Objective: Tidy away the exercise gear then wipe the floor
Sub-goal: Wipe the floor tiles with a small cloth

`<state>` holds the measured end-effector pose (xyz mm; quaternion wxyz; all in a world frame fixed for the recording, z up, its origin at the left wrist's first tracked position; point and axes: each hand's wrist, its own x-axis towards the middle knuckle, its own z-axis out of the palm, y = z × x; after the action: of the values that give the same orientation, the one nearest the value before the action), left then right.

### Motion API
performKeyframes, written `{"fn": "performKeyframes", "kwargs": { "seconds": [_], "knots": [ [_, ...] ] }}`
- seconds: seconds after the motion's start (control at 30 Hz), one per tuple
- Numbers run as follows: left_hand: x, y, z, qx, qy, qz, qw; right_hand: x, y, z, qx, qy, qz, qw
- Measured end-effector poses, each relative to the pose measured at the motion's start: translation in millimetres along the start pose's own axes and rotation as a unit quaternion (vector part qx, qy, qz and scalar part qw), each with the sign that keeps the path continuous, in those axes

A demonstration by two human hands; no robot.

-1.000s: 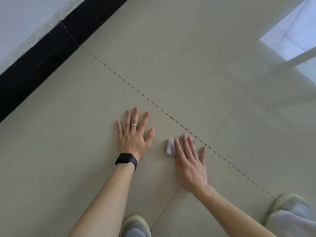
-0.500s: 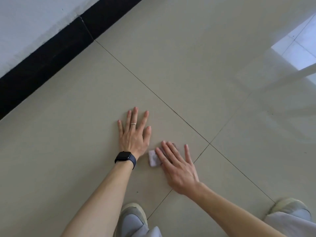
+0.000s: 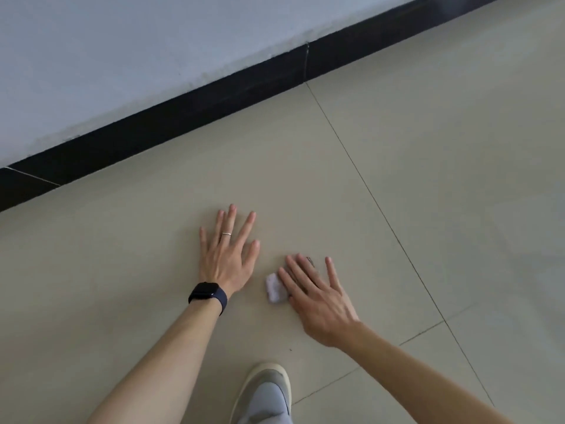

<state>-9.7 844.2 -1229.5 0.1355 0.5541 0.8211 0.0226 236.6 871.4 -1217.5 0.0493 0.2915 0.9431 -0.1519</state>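
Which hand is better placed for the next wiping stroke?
Right. The right hand lies flat on the cloth, fingers straight; the left hand rests on bare floor beside it, off the cloth.

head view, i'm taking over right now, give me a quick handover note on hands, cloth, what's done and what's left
Left hand: flat on the floor, fingers spread, holding nothing.
Right hand: straight fingers press the small pale cloth to the floor.
Done: no exercise gear in view, so tidying looks finished, though I cannot confirm it.
Left: wiping. Which tiles are already wiped cannot be told; probably work across them toward the black skirting.
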Motion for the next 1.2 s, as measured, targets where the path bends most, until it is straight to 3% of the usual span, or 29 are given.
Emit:
{"fn": "performKeyframes", "kwargs": {
  "seconds": [0.03,0.1,0.17,0.23,0.3,0.37,0.43,0.5,0.6,0.7,0.73,0.77,0.83,0.87,0.93,1.0,1.07,1.13,1.2],
  "knots": [
    [5.2,-5.8,-4.0,-0.015,0.006,-0.039,0.999,10.3,15.8,-3.1,-0.011,-0.01,-0.059,0.998],
    [14.9,-26.0,-11.8,-0.029,0.007,-0.102,0.994,41.6,52.8,-16.3,-0.027,0.01,-0.043,0.999],
    [24.3,-46.1,-17.0,-0.018,0.005,-0.122,0.992,74.0,99.3,-34.8,0.035,0.044,0.171,0.984],
    [33.9,-62.3,-20.5,-0.002,0.004,-0.123,0.992,99.9,143.2,-61.9,0.111,0.076,0.418,0.898],
    [43.6,-73.3,-19.9,0.002,-0.007,-0.125,0.992,116.1,174.2,-82.8,0.133,0.083,0.536,0.83],
    [47.8,-77.2,-15.7,0.0,-0.012,-0.126,0.992,128.4,184.9,-92.8,0.14,0.082,0.563,0.81],
    [47.1,-79.0,-12.1,-0.01,0.006,-0.127,0.992,142.1,167.4,-84.8,0.136,0.093,0.538,0.826],
    [46.0,-79.5,-10.3,-0.009,0.015,-0.125,0.992,143.8,118.5,-58.9,0.099,0.105,0.445,0.884],
    [45.7,-80.5,-14.1,-0.023,0.017,-0.127,0.991,125.2,14.7,-23.2,0.045,0.058,0.172,0.982],
    [46.0,-79.8,-15.3,-0.033,0.023,-0.125,0.991,124.4,-0.1,-21.8,0.003,-0.02,-0.068,0.997],
    [46.0,-80.6,-15.0,-0.035,0.023,-0.125,0.991,136.0,19.6,-26.4,-0.016,-0.016,-0.078,0.997],
    [46.5,-81.0,-14.6,-0.038,0.024,-0.127,0.991,149.9,41.3,-32.7,-0.021,-0.002,-0.036,0.999],
    [46.5,-81.2,-13.3,-0.042,0.021,-0.131,0.99,184.6,80.2,-50.2,0.021,0.037,0.177,0.983],
    [46.8,-80.6,-13.3,-0.04,0.02,-0.131,0.99,202.2,90.0,-59.3,0.062,0.057,0.29,0.953],
    [47.3,-81.3,-14.0,-0.036,0.016,-0.129,0.991,227.7,74.7,-61.7,0.12,0.084,0.393,0.908],
    [47.9,-81.1,-15.6,-0.036,0.019,-0.129,0.991,221.4,28.3,-47.5,0.094,0.086,0.305,0.944],
    [47.5,-80.5,-16.2,-0.035,0.028,-0.128,0.991,185.2,-17.9,-26.1,0.049,0.037,0.09,0.994],
    [46.5,-80.0,-16.1,-0.032,0.033,-0.122,0.991,161.4,-21.5,-20.6,-0.001,-0.025,-0.104,0.994],
    [46.9,-80.1,-16.3,-0.033,0.027,-0.122,0.992,186.3,20.5,-33.8,-0.012,-0.026,-0.16,0.987]
  ]
}}
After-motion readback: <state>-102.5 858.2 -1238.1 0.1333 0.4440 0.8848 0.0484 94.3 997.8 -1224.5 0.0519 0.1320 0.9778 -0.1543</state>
